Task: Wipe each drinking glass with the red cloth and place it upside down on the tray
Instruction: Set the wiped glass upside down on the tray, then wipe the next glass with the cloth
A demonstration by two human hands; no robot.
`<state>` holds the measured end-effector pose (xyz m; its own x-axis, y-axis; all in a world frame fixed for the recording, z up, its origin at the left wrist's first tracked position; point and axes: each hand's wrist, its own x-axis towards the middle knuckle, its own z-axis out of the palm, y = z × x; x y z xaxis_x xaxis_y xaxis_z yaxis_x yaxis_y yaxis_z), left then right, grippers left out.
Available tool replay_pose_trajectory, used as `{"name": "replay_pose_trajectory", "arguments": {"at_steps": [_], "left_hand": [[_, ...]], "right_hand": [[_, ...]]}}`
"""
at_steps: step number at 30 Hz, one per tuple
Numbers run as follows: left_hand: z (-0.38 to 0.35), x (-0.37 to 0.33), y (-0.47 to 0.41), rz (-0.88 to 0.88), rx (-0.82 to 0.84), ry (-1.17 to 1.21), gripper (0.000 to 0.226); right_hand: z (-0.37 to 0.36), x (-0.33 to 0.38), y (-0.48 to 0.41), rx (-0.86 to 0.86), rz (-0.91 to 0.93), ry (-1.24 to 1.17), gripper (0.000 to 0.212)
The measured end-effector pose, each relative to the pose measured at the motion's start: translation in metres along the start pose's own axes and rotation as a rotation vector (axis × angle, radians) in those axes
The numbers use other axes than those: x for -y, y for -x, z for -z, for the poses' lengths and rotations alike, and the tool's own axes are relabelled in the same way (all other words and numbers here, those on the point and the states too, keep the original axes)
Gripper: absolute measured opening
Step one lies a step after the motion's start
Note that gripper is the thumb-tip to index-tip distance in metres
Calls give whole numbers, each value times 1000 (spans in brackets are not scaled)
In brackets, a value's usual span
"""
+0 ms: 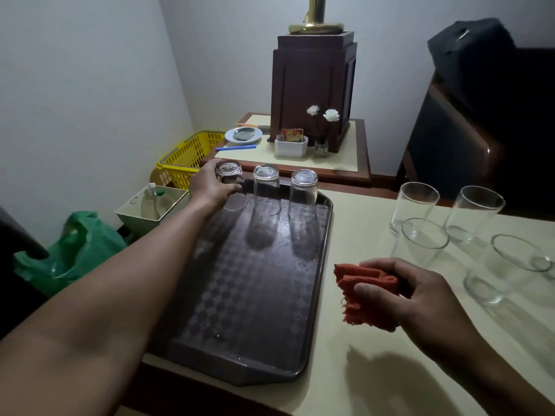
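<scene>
Glasses stand at both ends of the scene. The left grip [210, 187] is closed round an upturned glass [229, 175] at the far left corner of the dark tray [246, 295], with the fingers wrapped about its upper half. Its rim looks to be down on the tray, though the dim light leaves that unsure. Just right of that grip, 2 more stand upside down in the same row, the middle glass [266, 190] and the right glass [303, 196], each a little apart from its neighbour.

The right grip [402, 298] hovers over the cream table [360, 370], just right of the tray. It is clenched on the red cloth [363, 295], which is bunched between thumb and fingers with its frayed edge hanging on the tray side.

Beyond this grip, 4 upright glasses stand on the table. The closest glass [422, 244] is just past the knuckles, with the rear glass [416, 205] behind it. The rear-right glass [474, 214] is further right, and the outer glass [507, 265] is furthest right of the grip.

Left of the left grip, on the floor, sit a yellow basket [192, 154] and a green bag [75, 250]. Past it, a side table [345, 172] carries white flowers [330, 115].
</scene>
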<state>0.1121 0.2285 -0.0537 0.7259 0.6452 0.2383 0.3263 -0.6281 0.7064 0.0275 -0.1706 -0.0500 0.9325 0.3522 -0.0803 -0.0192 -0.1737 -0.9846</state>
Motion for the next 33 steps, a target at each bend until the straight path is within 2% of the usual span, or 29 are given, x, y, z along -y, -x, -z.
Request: {"name": "replay_pose_trajectory", "arguments": {"at_steps": [2,4,6,8,10,13,16,18,20,22,24,25,27,29,30,31,33], "left_hand": [[-3,1,1,5,26,46,93],[-3,5,14,20,-17,62,99],[-5,10,42,-16,-150,11,76],[-10,5,86,-160,-259,-1,47],[-21,-12,135,-309,-155,45,32],[-45,-56,195,-372,201,140,35],[-81,-102,222,-305,480,171,74],[-103,-130,230,-246,589,190,102],[-125,-152,234,-209,608,244,111],[-141,-167,235,-192,565,297,91],[-147,-174,239,-228,511,327,64],[-147,-176,243,-272,498,322,59],[-138,-177,256,-382,480,289,61],[-123,-174,274,-493,475,281,66],[-115,-170,283,-544,490,286,68],[-104,-166,291,-584,513,286,69],[-81,-156,306,-617,575,270,70]], "right_hand": [[0,-2,-2,-2,-3,-6,27],[2,-4,0,-32,0,3,32],[9,-7,7,-70,-23,-14,35],[19,-9,15,-61,-44,-37,25],[33,-11,26,-47,-60,-70,20],[55,-14,44,-112,-71,-101,13],[82,-13,64,-200,-82,-126,14],[100,-10,79,-258,-83,-145,19],[119,-6,95,-298,-82,-140,17],[138,-8,108,-328,-98,-110,15],[152,-12,118,-366,-142,-113,24],[158,-15,121,-389,-165,-127,27],[168,-15,127,-406,-200,-160,23],[175,-11,133,-340,-214,-223,17],[175,-6,134,-321,-206,-257,22],[173,0,136,-323,-177,-271,27],[167,10,141,-380,-44,-139,32]]}}
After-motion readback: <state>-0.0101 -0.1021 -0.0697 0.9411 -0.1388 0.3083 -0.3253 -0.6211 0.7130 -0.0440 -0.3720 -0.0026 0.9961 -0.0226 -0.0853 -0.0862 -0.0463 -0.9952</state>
